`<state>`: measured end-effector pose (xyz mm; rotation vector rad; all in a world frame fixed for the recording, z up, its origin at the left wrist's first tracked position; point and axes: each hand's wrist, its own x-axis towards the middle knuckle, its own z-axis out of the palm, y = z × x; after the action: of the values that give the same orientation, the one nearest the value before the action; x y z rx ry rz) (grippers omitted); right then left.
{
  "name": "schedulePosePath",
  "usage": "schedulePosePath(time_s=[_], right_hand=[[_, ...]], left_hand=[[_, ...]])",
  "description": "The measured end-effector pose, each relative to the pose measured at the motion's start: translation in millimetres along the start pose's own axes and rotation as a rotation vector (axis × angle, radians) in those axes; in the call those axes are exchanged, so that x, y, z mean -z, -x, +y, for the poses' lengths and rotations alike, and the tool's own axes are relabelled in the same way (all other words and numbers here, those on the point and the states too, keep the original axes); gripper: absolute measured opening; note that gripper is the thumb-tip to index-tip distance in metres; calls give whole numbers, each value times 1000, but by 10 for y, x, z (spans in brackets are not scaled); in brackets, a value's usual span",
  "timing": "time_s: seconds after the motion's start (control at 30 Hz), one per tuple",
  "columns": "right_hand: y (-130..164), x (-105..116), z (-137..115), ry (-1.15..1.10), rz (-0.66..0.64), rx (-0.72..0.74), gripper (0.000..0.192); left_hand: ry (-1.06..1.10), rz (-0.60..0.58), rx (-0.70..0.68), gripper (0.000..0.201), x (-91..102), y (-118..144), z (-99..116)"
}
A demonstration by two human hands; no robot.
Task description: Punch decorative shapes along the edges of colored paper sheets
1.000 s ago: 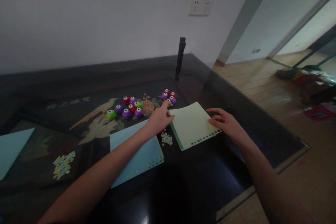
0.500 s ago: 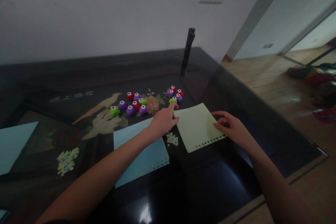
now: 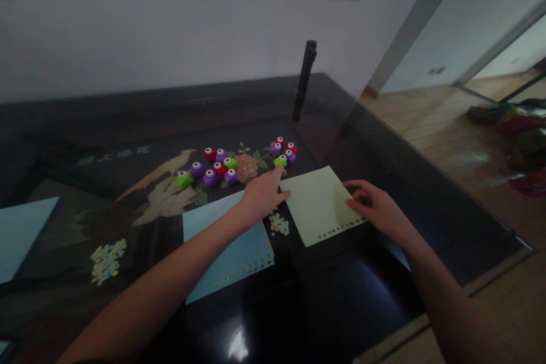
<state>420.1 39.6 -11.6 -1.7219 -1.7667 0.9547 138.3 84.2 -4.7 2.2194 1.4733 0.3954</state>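
**Hands hold steady on the pale green sheet**

Little has shifted since half a second ago: the left hand [image 3: 261,196] still points its forefinger toward the green paper punch [image 3: 280,161] just beyond it. The pale green sheet [image 3: 319,205] lies between both hands; the right hand [image 3: 375,207] rests loosely curled fingers on its right edge. Paper cut-outs [image 3: 279,223] lie just below the left hand, over the blue sheet [image 3: 232,250].

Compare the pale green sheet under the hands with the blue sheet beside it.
The pale green sheet lies farther right and looks smaller; the blue sheet looks longer. The right hand rests on the green sheet's right edge and the left hand reaches past its left corner, while the left forearm crosses over the blue sheet. Both lie flat on the dark table with a row of punched holes along the near edge.
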Motion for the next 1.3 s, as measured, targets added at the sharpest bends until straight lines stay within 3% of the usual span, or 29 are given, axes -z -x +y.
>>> schedulePosePath(time_s=[0.2, 0.43, 0.77, 0.97, 1.13, 1.3], right_hand=[[1, -19, 9, 7, 16, 35, 36], [16, 18, -79, 216, 137, 170, 27], [4, 11, -107, 171, 119, 186, 24], [-10, 37, -134, 172, 201, 182, 23], [-45, 10, -89, 143, 268, 196, 26], [-52, -85, -185, 113, 251, 225, 27]], left_hand=[[-2, -4, -13, 31, -2, -22, -24], [-26, -16, -8, 28, 0, -25, -21], [-13, -33, -17, 30, 74, -28, 1], [-9, 75, -143, 10, 314, 1, 121], [58, 124, -206, 11, 643, 153, 226], [-32, 127, -99, 16, 946, 551, -101]])
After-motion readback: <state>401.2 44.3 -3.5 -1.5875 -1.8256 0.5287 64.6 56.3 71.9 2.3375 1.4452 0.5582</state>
